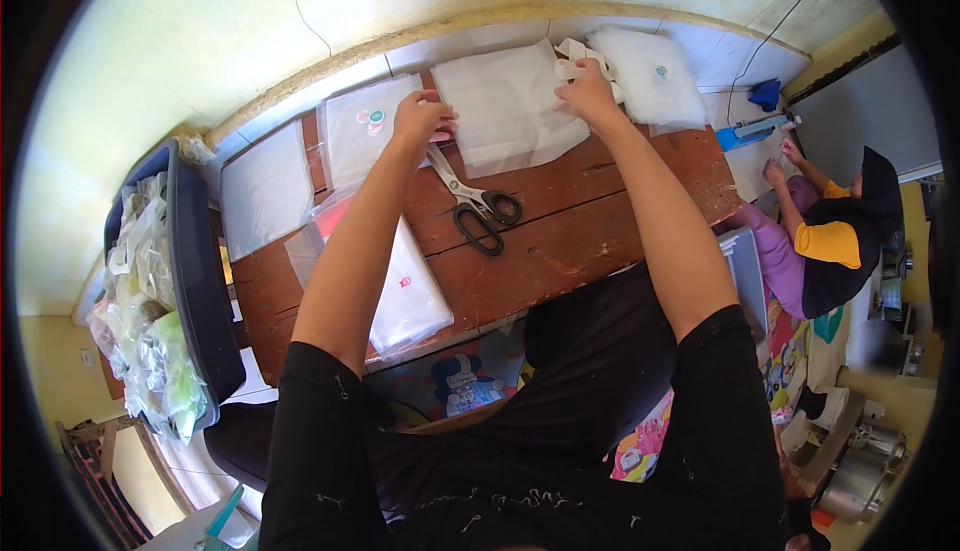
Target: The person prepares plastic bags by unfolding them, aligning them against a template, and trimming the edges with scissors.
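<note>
A flat whitish bag point(505, 116), made of thin sheet material, lies on the brown wooden table point(560, 211) between my hands. My left hand point(425, 121) is by its left edge, fingers curled together; what they hold, if anything, is hidden. At the bag's upper right corner, my right hand point(590, 94) has its fingers closed on a looped white strap point(572, 51). Scissors point(480, 201) with black handles lie just below my left hand, blades pointing up toward it.
Clear plastic packs point(365, 121) and a plain one point(265, 186) lie left. A thick stack of plastic bags point(655, 76) sits right. Nearer me is a white pack point(410, 296). A dark bin point(190, 281) holds crumpled plastic. Another person point(830, 231) sits at right by a blue device point(750, 134).
</note>
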Demonstrator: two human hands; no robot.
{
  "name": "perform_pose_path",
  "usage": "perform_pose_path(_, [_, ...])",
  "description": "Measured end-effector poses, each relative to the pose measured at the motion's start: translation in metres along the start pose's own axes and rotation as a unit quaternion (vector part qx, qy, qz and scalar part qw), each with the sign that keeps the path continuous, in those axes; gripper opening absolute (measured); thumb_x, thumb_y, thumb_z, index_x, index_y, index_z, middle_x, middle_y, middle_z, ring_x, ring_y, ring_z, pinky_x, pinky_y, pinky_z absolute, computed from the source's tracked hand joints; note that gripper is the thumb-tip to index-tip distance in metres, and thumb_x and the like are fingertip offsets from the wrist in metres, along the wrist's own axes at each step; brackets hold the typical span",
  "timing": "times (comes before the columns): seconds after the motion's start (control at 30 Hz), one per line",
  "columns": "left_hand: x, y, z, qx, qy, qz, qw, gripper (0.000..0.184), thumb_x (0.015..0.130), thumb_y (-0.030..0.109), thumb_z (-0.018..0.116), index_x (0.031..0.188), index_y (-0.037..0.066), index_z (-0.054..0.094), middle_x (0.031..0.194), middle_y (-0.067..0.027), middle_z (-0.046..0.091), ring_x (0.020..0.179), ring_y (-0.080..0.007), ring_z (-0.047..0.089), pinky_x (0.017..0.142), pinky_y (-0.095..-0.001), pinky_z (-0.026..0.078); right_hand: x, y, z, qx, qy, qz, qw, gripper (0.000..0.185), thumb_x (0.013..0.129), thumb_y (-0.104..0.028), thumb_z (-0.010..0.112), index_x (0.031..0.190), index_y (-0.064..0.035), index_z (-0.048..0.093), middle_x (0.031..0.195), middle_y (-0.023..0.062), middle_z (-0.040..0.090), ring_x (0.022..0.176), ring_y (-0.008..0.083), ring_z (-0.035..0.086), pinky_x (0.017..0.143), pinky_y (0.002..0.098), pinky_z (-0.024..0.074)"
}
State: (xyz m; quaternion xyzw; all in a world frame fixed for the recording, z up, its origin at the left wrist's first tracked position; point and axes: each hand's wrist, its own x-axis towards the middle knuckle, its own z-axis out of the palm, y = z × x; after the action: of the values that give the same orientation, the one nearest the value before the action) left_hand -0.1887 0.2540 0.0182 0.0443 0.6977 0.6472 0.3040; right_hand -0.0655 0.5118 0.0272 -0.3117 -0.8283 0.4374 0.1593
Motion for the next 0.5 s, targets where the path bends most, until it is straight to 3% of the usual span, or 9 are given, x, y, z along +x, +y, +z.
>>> perform_pose_path(0.1, [-0.001, -0.004, -0.001, 0.028, -0.008, 0.01, 1.0, 0.055, 0.083, 0.006, 0.068, 0.134, 0.0, 0.047, 0.088, -0.0108, 0.07, 0.065, -0.0174, 0.066, 0.058, -0.0276, 0.053, -0.004, 0.003, -0.001, -0.017, -0.02, 0.043, 0.999, 0.071, 0.067, -0.005, 0.074, 0.129, 0.0066, 0.04, 0.113, 0.0275, 0.062, 0.101, 0.0375, 0.065, 0.086, 0.0403, 0.0533])
perform_pose_path(0.23, [-0.004, -0.003, 0.006, 0.118, -0.008, 0.046, 0.992, 0.053, 0.077, 0.002, 0.072, 0.127, 0.0, 0.055, 0.083, -0.0088, 0.07, 0.065, -0.015, 0.065, 0.056, -0.0272, 0.054, -0.009, -0.004, -0.003, -0.145, -0.086, 0.06, 0.984, 0.066, 0.069, -0.007, 0.072, 0.125, 0.0079, 0.041, 0.109, 0.0305, 0.062, 0.102, 0.0402, 0.064, 0.087, 0.0414, 0.0523])
perform_pose_path(0.3, [-0.003, -0.003, 0.007, 0.168, -0.009, 0.062, 0.984, 0.051, 0.075, 0.001, 0.073, 0.124, 0.0, 0.058, 0.082, -0.0085, 0.07, 0.066, -0.014, 0.065, 0.055, -0.0266, 0.054, -0.005, 0.002, 0.0, -0.225, -0.047, 0.039, 0.972, 0.059, 0.069, -0.005, 0.072, 0.122, 0.0024, 0.047, 0.105, 0.0223, 0.062, 0.095, 0.0313, 0.064, 0.078, 0.0391, 0.0518])
perform_pose_path(0.33, [-0.003, -0.003, 0.009, 0.164, 0.005, 0.078, 0.983, 0.046, 0.075, 0.002, 0.074, 0.119, 0.002, 0.061, 0.082, -0.008, 0.07, 0.066, -0.0133, 0.065, 0.055, -0.0264, 0.054, -0.003, 0.005, 0.001, -0.226, -0.047, 0.04, 0.972, 0.059, 0.069, -0.005, 0.072, 0.122, 0.0024, 0.047, 0.105, 0.0223, 0.062, 0.095, 0.0313, 0.064, 0.078, 0.0391, 0.0518])
perform_pose_path(0.43, [-0.007, 0.005, 0.013, 0.161, 0.036, 0.096, 0.982, 0.037, 0.074, 0.003, 0.073, 0.111, 0.003, 0.067, 0.082, -0.0071, 0.07, 0.068, -0.0128, 0.066, 0.056, -0.0259, 0.056, -0.006, 0.0, 0.002, -0.192, -0.011, -0.016, 0.981, 0.05, 0.071, -0.003, 0.07, 0.117, -0.0008, 0.05, 0.103, 0.0211, 0.063, 0.093, 0.0328, 0.065, 0.079, 0.0377, 0.0517])
perform_pose_path(0.5, [-0.005, 0.006, 0.013, 0.162, 0.054, 0.097, 0.98, 0.033, 0.075, 0.003, 0.073, 0.107, 0.004, 0.069, 0.082, -0.0068, 0.07, 0.069, -0.0129, 0.067, 0.058, -0.0255, 0.056, -0.008, 0.0, 0.006, -0.148, 0.004, -0.103, 0.984, 0.036, 0.073, -0.002, 0.068, 0.108, -0.0022, 0.059, 0.096, 0.0179, 0.066, 0.09, 0.0325, 0.065, 0.078, 0.0389, 0.0518])
